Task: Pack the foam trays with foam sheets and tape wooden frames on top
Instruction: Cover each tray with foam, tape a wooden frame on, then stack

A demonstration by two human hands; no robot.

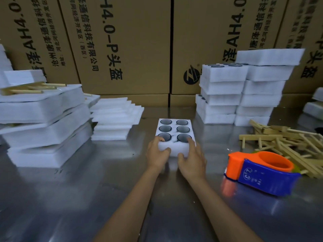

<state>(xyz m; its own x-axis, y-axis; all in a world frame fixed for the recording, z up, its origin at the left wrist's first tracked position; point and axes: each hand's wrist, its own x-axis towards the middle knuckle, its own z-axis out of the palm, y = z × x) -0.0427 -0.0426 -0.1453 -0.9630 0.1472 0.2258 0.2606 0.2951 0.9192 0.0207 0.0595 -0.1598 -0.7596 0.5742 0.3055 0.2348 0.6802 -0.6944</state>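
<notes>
A white foam tray (174,130) with several round pockets holding dark discs lies in the middle of the steel table (87,198). My left hand (157,153) grips its near left corner, fingers over the top and thumb on the front face. My right hand (192,158) grips the near right corner the same way. A stack of thin foam sheets (113,119) stands to the tray's left. Loose wooden frames (286,145) lie in a heap at the right. An orange and blue tape dispenser (260,170) sits right of my right hand.
Stacks of white foam trays (244,91) rise at the back right. Packed trays with wooden frames on top (40,116) are piled at the left. Tall cardboard boxes (122,46) wall off the back of the table.
</notes>
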